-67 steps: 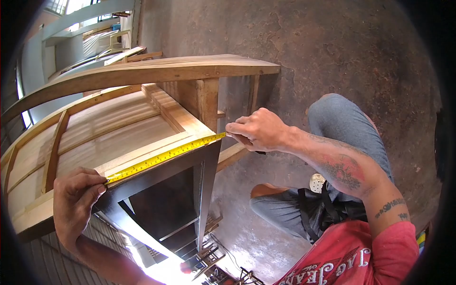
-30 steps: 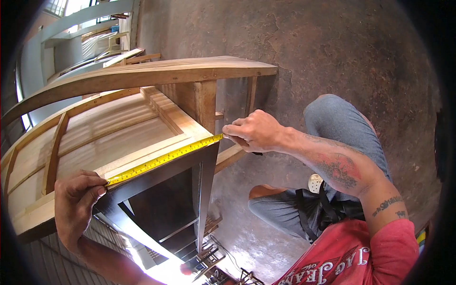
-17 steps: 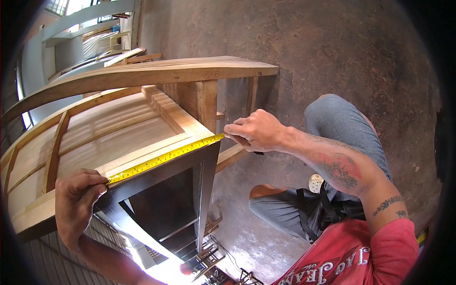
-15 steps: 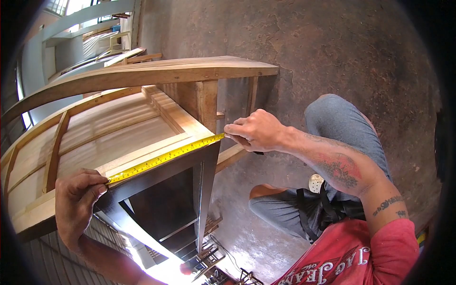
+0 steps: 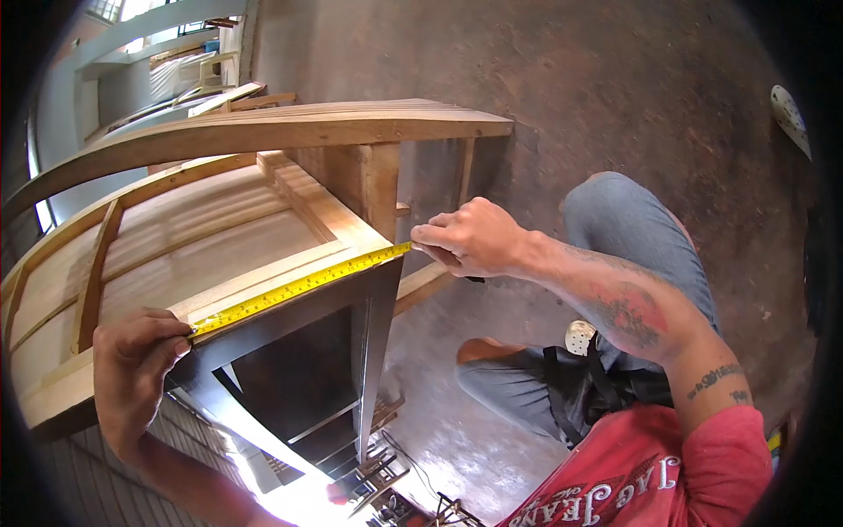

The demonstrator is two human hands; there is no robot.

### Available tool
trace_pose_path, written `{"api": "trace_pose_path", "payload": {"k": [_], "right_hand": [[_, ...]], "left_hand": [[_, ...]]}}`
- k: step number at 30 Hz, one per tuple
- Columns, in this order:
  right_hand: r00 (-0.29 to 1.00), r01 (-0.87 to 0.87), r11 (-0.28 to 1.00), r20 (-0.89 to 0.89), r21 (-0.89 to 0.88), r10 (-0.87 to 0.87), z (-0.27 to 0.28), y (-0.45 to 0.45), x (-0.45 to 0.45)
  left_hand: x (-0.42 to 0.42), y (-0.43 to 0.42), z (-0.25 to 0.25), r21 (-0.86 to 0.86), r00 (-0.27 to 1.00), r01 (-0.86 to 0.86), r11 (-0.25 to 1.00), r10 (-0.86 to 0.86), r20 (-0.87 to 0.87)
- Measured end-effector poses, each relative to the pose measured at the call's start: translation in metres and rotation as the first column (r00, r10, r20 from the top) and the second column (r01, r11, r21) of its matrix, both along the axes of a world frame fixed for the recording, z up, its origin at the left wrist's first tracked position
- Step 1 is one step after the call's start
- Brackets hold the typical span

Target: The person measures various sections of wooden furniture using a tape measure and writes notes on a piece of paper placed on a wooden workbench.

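A yellow tape measure (image 5: 303, 288) is stretched along the edge where a pale wooden frame (image 5: 263, 285) meets a dark-painted panel (image 5: 290, 318). My left hand (image 5: 140, 373) is closed, with thumb and fingers pinching the tape at its near-left end. At the far-right corner, my right hand (image 5: 479, 237) is closed on the other end of the blade. A small dark piece shows under the right fingers; whether it is the tape's case I cannot tell. Both hands are at the edge of the wood.
A long curved wooden rail (image 5: 263, 140) runs above the frame, with an upright post (image 5: 380, 189) beneath it. Metal tools and cords (image 5: 413, 496) lie at the bottom. A white perforated clog (image 5: 790, 121) is at the far right of the concrete floor (image 5: 597, 97).
The view has shifted slightly, and a white clog now shows at the right edge. Both hands keep their hold on the tape along the same edge.
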State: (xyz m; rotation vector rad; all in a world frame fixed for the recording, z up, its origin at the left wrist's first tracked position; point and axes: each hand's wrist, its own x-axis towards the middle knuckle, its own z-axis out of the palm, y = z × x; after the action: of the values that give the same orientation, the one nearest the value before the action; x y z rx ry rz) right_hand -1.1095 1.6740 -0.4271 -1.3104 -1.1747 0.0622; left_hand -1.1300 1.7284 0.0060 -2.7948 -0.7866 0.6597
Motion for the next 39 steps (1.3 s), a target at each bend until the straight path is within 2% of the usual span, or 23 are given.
{"api": "trace_pose_path", "payload": {"k": [11, 15, 21, 24, 28, 30, 31, 32, 39], "right_hand": [[0.999, -0.029, 0.998, -0.015, -0.060, 0.028, 0.000, 0.001, -0.002], [1.000, -0.002, 1.000, 0.003, -0.018, 0.002, 0.000, 0.001, -0.001], [1.000, 0.007, 1.000, -0.001, -0.019, -0.007, 0.000, 0.001, -0.001], [1.000, -0.003, 1.000, -0.008, -0.029, 0.003, 0.001, 0.000, -0.001], [0.999, 0.025, 1.000, 0.030, -0.015, -0.024, 0.000, -0.003, 0.002], [1.000, 0.000, 1.000, -0.027, 0.021, 0.001, 0.007, -0.003, 0.004], [1.000, -0.002, 0.999, -0.031, 0.035, 0.003, 0.010, -0.004, 0.005], [0.999, 0.005, 1.000, -0.034, 0.029, -0.004, 0.013, -0.006, 0.005], [0.999, 0.011, 0.999, -0.053, 0.048, -0.009, 0.017, -0.008, 0.006]], "left_hand": [[0.002, -0.004, -0.001, 0.004, 0.998, -0.046, 0.999, 0.045, 0.038], [0.003, -0.004, -0.001, 0.018, 0.999, -0.038, 0.999, 0.038, 0.011], [0.005, -0.005, -0.001, -0.019, 0.987, -0.149, 0.989, 0.150, 0.066], [0.006, -0.003, 0.002, -0.001, 0.991, -0.136, 0.991, 0.136, 0.009], [0.000, 0.002, 0.007, 0.004, 0.980, -0.200, 0.980, 0.200, 0.014], [0.010, -0.004, 0.007, 0.045, 0.950, -0.313, 0.949, 0.313, 0.001], [0.009, -0.006, 0.007, 0.097, 0.996, -0.052, 0.994, 0.058, -0.064], [0.013, -0.001, 0.010, 0.040, 0.974, -0.213, 0.976, 0.216, -0.072], [0.008, 0.009, 0.010, -0.047, 0.970, -0.242, 0.969, 0.243, 0.019]]}}
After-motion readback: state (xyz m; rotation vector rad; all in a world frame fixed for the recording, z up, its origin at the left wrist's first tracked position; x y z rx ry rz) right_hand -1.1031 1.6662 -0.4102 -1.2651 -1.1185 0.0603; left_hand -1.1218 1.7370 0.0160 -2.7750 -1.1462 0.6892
